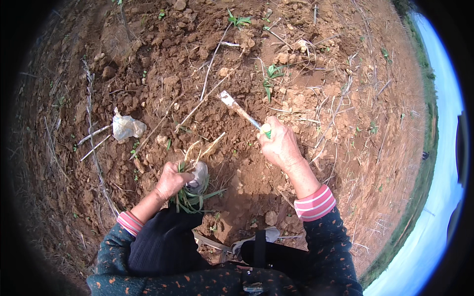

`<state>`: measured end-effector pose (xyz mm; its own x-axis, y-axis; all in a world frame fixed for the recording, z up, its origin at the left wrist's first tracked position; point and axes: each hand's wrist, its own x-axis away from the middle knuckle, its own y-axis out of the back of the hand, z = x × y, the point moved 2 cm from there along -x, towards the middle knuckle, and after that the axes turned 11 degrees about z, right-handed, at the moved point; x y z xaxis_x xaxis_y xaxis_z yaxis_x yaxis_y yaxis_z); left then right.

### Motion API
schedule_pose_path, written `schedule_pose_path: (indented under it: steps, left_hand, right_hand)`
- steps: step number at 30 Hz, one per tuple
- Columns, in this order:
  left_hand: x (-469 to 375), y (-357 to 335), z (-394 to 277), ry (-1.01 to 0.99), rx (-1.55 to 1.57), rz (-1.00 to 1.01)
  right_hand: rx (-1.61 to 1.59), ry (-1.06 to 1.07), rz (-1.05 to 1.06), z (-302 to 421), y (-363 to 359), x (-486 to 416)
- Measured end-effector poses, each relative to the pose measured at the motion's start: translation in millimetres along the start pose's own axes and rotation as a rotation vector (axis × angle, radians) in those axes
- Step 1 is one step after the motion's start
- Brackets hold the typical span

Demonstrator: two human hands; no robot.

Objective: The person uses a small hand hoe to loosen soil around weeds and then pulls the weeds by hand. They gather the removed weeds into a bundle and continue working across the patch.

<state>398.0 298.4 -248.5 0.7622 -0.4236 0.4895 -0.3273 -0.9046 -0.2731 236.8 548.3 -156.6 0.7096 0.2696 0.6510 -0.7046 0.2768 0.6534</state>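
My left hand (173, 181) is closed around a bunch of pulled weeds (192, 199), with green blades hanging below the fist and pale roots sticking up above it. The bunch is over my left shoe (200, 177) and partly covers it. In my right hand (279, 144) is a hand weeding tool (242, 113), gripped by its green and yellow handle. Its narrow metal blade points up and left, just above the soil, and is smeared with earth; whether the tip touches the ground I cannot tell. Rooted green weeds (272, 76) grow ahead of the blade.
Loose reddish-brown soil (207, 107) with clods and dry stalks (214, 63) surrounds me. A crumpled pale plastic bag (126, 127) lies at left. Another grassy weed (239, 19) grows farther ahead. My other shoe (272, 234) is at lower right, near a low frame (213, 242) beneath me.
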Motion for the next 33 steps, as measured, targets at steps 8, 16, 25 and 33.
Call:
schedule_pose_path:
  steps: [8,16,25,33]
  left_hand:
    - [1.9,0.9,7.9,0.038,0.019,-0.045]
    - [3.6,2.8,13.9,0.105,0.115,-0.025]
    - [-11.6,4.3,-6.7,0.057,-0.078,0.001]
    - [-32.0,9.0,-38.0,0.161,0.077,-0.040]
  right_hand:
    - [-0.282,-0.262,-0.279,-61.1,-13.9,-13.7]
    - [-0.233,-0.425,0.031,-79.1,38.1,-71.0]
    - [-0.418,-0.458,0.016,-67.9,37.5,-122.8]
    - [-0.623,-0.503,0.031,-75.6,45.0,-140.5]
